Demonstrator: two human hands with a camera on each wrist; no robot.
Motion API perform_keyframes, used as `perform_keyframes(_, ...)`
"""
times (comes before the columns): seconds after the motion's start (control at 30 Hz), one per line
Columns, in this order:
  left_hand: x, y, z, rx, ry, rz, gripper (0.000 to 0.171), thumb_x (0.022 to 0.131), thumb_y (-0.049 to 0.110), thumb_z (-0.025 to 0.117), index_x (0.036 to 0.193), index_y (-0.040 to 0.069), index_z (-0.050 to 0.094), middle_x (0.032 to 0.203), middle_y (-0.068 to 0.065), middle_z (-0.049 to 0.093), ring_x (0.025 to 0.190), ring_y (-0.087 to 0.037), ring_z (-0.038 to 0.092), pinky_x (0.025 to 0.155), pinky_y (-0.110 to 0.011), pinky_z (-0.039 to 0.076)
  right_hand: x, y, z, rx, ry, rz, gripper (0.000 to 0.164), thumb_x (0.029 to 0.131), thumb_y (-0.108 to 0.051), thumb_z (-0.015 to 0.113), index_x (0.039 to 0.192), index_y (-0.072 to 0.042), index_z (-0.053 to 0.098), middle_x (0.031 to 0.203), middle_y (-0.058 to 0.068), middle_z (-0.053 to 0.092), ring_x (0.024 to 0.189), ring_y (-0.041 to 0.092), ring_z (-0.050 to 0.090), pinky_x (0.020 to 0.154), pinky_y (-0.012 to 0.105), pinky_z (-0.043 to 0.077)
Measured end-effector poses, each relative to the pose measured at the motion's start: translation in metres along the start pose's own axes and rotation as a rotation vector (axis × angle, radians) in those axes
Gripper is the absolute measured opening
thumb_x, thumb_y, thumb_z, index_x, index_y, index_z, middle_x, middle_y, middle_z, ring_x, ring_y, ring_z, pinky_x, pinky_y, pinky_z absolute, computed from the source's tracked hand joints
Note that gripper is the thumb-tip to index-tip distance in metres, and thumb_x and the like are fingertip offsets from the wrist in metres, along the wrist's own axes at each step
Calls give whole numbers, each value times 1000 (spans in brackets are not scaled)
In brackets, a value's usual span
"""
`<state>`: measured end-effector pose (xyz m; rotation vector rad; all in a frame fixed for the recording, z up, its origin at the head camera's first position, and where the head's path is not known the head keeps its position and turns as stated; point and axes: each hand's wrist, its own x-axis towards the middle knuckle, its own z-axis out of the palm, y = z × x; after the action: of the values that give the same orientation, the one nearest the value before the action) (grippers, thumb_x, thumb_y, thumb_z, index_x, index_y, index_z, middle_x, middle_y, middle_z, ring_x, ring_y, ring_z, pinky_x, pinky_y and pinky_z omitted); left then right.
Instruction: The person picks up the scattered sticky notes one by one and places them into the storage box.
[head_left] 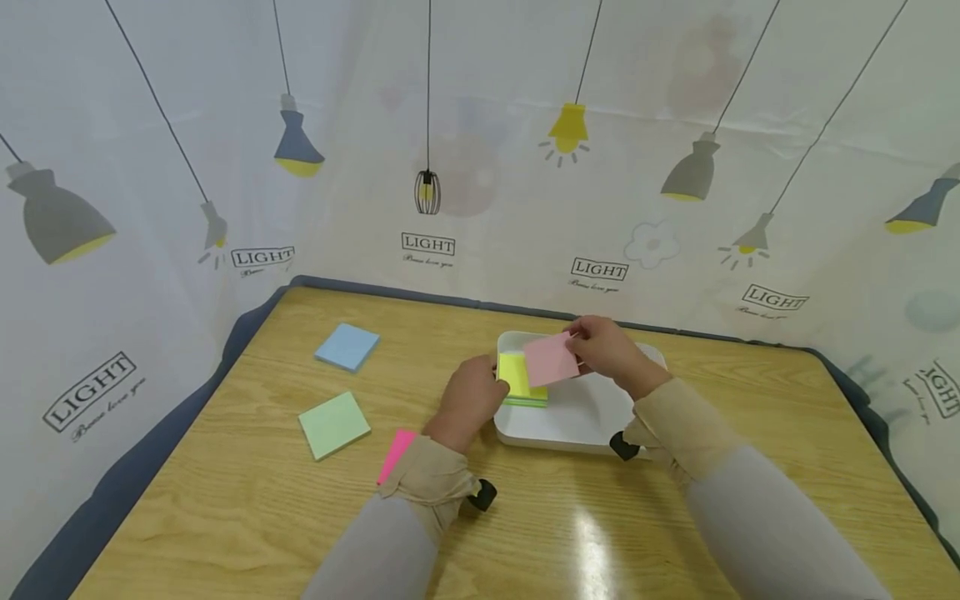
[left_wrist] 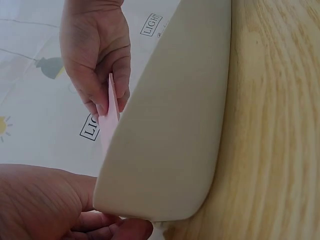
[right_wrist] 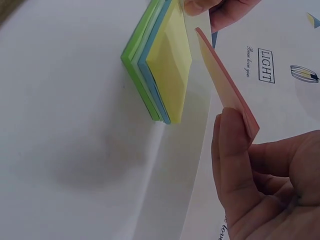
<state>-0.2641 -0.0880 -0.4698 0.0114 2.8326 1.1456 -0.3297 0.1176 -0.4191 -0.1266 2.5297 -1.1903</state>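
My right hand [head_left: 609, 352] pinches a pink sticky-note pad [head_left: 550, 359] between thumb and fingers, tilted above the left part of a white tray [head_left: 588, 410]. Under it, in the tray's left end, lies a stack of sticky-note pads. The right wrist view shows a yellow pad [right_wrist: 169, 62] on top, a blue pad [right_wrist: 159, 95] beneath and green pads [right_wrist: 136, 55] lowest. With thumb over the rim and fingers outside, my left hand [head_left: 468, 396] grips the tray's left end wall, whose outer side fills the middle of the left wrist view.
On the wooden table [head_left: 247, 508], left of the tray, lie a blue pad [head_left: 347, 347] and a light green pad [head_left: 334, 426]. A bright pink pad [head_left: 395, 454] is partly hidden by my left wrist. A lamp-patterned curtain [head_left: 510, 200] hangs behind the table.
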Motion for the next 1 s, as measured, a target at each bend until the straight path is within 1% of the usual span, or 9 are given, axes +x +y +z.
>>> perform_keyframes(0.1, 0, 0, 0, 3, 3, 6, 16, 85, 12, 52, 96, 13, 63, 96, -2, 67, 68, -13, 52, 63, -28, 46, 2, 0, 4, 12, -3, 9, 29, 93, -14, 50, 120, -4, 51, 108, 17, 54, 87, 25, 60, 68, 35, 57)
perform_keyframes(0.2, 1, -1, 1, 1, 3, 5, 19, 85, 13, 52, 99, 12, 64, 98, -3, 67, 70, -13, 53, 64, -28, 47, 2, 1, 7, 23, -8, 18, 28, 93, -13, 50, 120, -4, 51, 108, 17, 54, 87, 25, 60, 68, 35, 57)
perform_keyframes(0.3, 1, -1, 1, 3, 6, 4, 22, 85, 13, 52, 103, 12, 64, 104, -3, 67, 72, -13, 53, 67, -29, 47, 3, 3, 11, 23, -7, 26, 27, 93, -14, 50, 119, -5, 52, 108, 17, 55, 88, 26, 59, 68, 35, 57)
perform_keyframes(0.6, 2, -2, 1, -2, 18, 7, 20, 83, 12, 52, 99, 12, 64, 100, -3, 67, 68, -13, 52, 61, -27, 45, 8, 11, 18, 25, 0, 35, 27, 94, -12, 49, 119, -5, 53, 109, 17, 54, 89, 25, 57, 69, 34, 57)
perform_keyframes(0.77, 2, -2, 1, -3, 24, 12, 21, 82, 12, 53, 100, 11, 65, 100, -3, 68, 69, -14, 52, 61, -28, 45, 11, 15, 22, 41, -2, 61, 26, 94, -15, 50, 119, -7, 53, 110, 15, 55, 90, 25, 57, 70, 34, 57)
perform_keyframes(0.9, 3, -3, 2, -3, 24, 14, 22, 82, 12, 53, 100, 12, 65, 101, -3, 68, 70, -14, 53, 61, -28, 46, 13, 20, 23, 47, -4, 74, 26, 94, -14, 50, 119, -7, 53, 111, 15, 55, 90, 24, 57, 70, 34, 56)
perform_keyframes(1.0, 3, -4, 2, 0, 22, 9, 22, 83, 12, 53, 101, 12, 65, 104, -3, 67, 72, -14, 54, 64, -29, 47, 13, 26, 23, 43, -11, 84, 27, 94, -14, 49, 120, -5, 52, 113, 16, 55, 89, 24, 56, 70, 34, 56)
